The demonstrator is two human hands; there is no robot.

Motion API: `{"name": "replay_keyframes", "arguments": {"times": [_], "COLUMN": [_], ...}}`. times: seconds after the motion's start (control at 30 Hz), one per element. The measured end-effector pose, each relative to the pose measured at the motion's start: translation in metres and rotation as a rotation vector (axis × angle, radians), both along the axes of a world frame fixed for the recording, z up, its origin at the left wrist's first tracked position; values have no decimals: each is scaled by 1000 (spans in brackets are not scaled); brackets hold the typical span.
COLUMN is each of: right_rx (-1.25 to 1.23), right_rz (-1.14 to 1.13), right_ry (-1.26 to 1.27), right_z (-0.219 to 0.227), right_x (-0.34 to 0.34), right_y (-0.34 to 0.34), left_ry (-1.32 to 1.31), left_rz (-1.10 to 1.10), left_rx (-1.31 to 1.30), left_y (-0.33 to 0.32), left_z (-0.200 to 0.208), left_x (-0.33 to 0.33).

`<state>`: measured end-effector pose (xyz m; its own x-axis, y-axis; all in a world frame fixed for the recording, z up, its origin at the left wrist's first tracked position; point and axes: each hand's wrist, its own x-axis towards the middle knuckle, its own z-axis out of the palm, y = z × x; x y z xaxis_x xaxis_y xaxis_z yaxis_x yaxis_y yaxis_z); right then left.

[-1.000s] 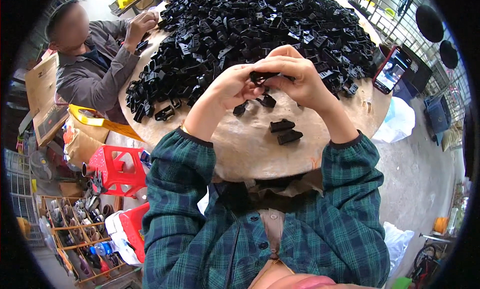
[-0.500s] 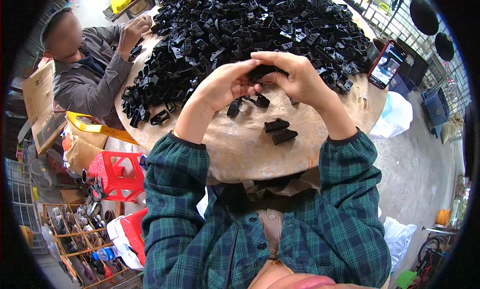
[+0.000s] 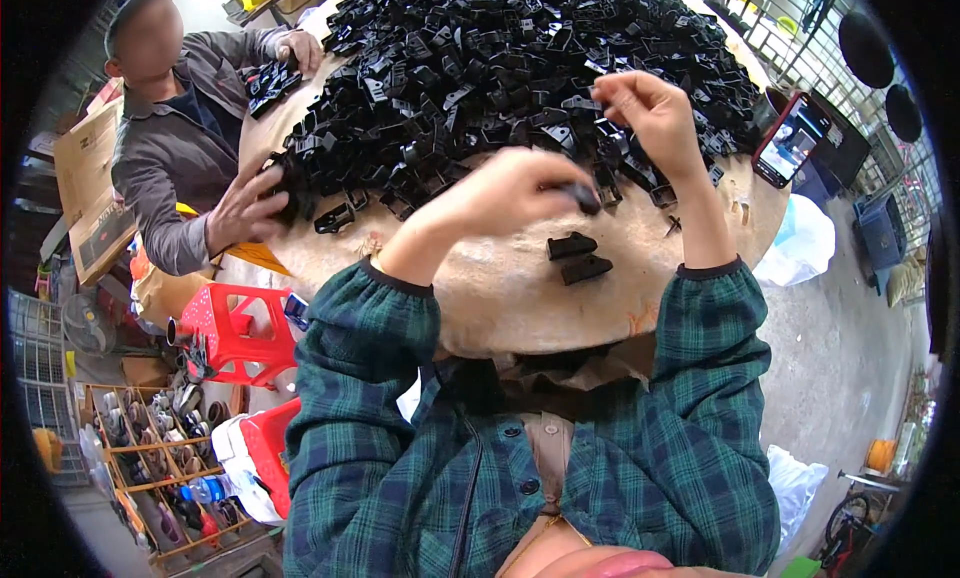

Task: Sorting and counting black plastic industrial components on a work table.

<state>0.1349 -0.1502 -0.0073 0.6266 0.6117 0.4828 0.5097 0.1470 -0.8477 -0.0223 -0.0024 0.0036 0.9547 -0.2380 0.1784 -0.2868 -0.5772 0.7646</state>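
Note:
My left hand (image 3: 515, 193), a little blurred, is closed around a small black plastic part (image 3: 582, 197) above the near side of the round table (image 3: 500, 313). My right hand (image 3: 655, 118) is at the right of a large heap of black plastic parts (image 3: 520, 63). Its fingers are curled together, and whatever may be between them is too small or hidden to tell. Just below my left hand, two black parts lie on the tabletop, an upper one (image 3: 572, 245) and a lower one (image 3: 586, 269), side by side.
Across to the left sits a co-worker (image 3: 175, 128) with both hands at the heap's edge. A phone (image 3: 792, 140) stands at the table's right edge. A red stool (image 3: 235, 323) and a shoe rack (image 3: 160, 463) are at the left; white bags (image 3: 795, 240) lie to the right.
My hands, formerly together, have parted: the left is lower with a black part, the right is out over the heap. The co-worker's near hand has come down to the heap's left edge.

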Motion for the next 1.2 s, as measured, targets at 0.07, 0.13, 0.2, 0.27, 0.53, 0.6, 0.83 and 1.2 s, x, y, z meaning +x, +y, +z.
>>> {"name": "replay_keyframes", "arguments": {"times": [0.07, 0.13, 0.2, 0.27, 0.53, 0.6, 0.83, 1.2], "right_rx": [-217, -208, -223, -169, -282, -411, -930, -693], "right_rz": [-147, -109, -188, -340, -486, -546, -333, -427], "right_ry": [-280, -286, -413, -508, -762, -799, -838, -887], "right_z": [-2, -2, -3, -9, -5, -3, 5, 3], "right_x": [-11, -21, -24, -13, 27, 34, 54, 28], "right_y": [8, 14, 15, 17, 39, 55, 89, 91], "left_ry": [-86, -112, -51, -179, -288, -466, 40, 174], "left_rz": [-195, -189, -178, -53, 148, 266, 335, 298], "left_rx": [194, 248, 276, 376, 519, 305, -710, -1210], "left_y": [-9, -12, -9, 1, 8, 7, 20, 32], "left_z": [-4, -8, -4, 1, -27, -26, -25, -31], "left_x": [-5, -10, -13, -10, 2, 4, 17, 26]}}
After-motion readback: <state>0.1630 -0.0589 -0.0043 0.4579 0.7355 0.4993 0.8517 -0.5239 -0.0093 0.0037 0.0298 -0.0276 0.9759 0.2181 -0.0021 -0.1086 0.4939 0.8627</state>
